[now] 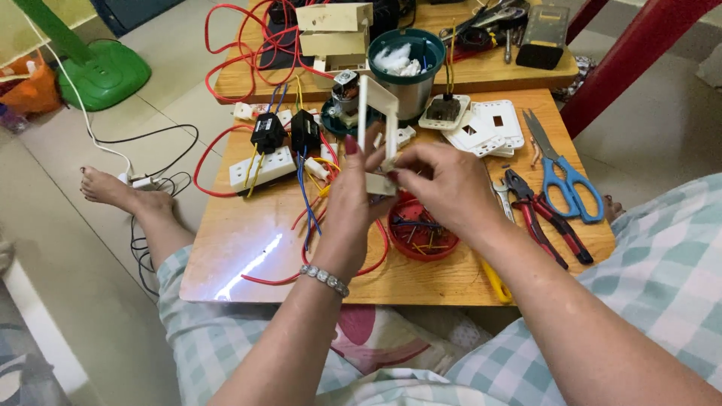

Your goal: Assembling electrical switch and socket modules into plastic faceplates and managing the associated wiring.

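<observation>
Far left on the floor: green fan base (105,73), orange bag (34,86) beside it, white cable trailing toward a bare foot (113,188).

On the low wooden worktop (226,263), left part: white socket strip (263,167) with red, blue and yellow wires (304,192) running over it; two small black blocks (286,131) just behind.

Centre, raised above the worktop: left hand (350,199), beaded bracelet at the wrist, fingers closed around the lower end of a white plastic switch frame (378,124) held upright. Right hand (444,184) just beside, fingertips pinched on the same frame at its lower right edge. Frame thus gripped by both hands, over the middle of the worktop, in front of a teal-rimmed metal cup (410,71) stuffed with white wadding.

Below the hands: red round lid (421,229) full of short wire offcuts.

Behind, on a second wooden board: cream rectangular boxes (335,30), stacked, plain-faced, no label readable.

Right of the cup: pile of white faceplates (485,128). Further right: red-handled pliers (541,218), then blue-handled scissors (568,177), lying flat side by side. Top right: black and yellow rectangular meter (543,34). Yellow handle (496,282) poking out at the near edge.
</observation>
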